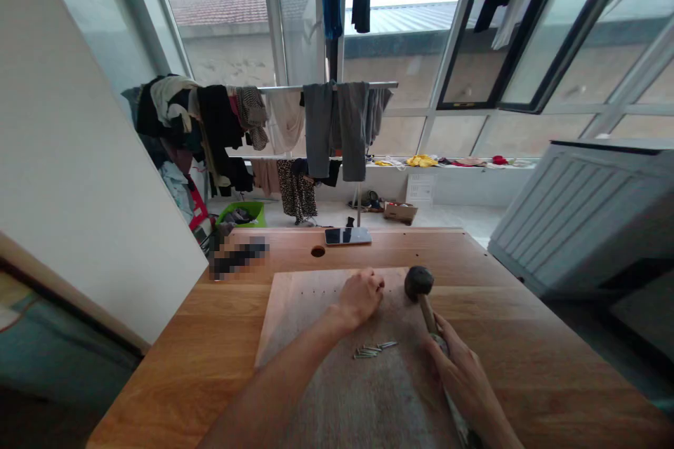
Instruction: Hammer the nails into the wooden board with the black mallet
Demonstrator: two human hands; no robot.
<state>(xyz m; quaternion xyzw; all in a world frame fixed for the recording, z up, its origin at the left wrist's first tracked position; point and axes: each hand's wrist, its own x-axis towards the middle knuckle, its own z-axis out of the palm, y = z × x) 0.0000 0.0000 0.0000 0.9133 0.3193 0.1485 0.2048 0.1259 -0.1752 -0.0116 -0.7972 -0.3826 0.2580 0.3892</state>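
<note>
Left fingers (375,286) are curled in tight, tips down on the far end of the board (295,337). They're bunched like a pinch, but I honestly can't tell if there's anything between them. The left hand (361,297) sits knuckles up, with the forearm running back across the board toward the camera.

Right fingers (439,337) are wrapped closed around the wooden handle of the hammer (420,284), gripping about halfway down. The right hand (460,365) rests low at the right edge of the board. The hammer's dark round head is up by the board's far right corner, just beside the left hand but not touching it. I can't tell if the head is resting on the wood or floating a bit above it.

Between the two hands is a little pile of nails (373,349), lying flat on the board. There's also a row of tiny dark dots (316,291) along the far end, left of the left hand.

The board lies flat on a wooden bench (210,337). Further out on the bench are a round hole (317,251) and a phone (347,236) lying flat near the far edge. Behind it all are a clothes rack (326,126) loaded with laundry, a green basket (243,212) on the floor, and big windows (400,14).
</note>
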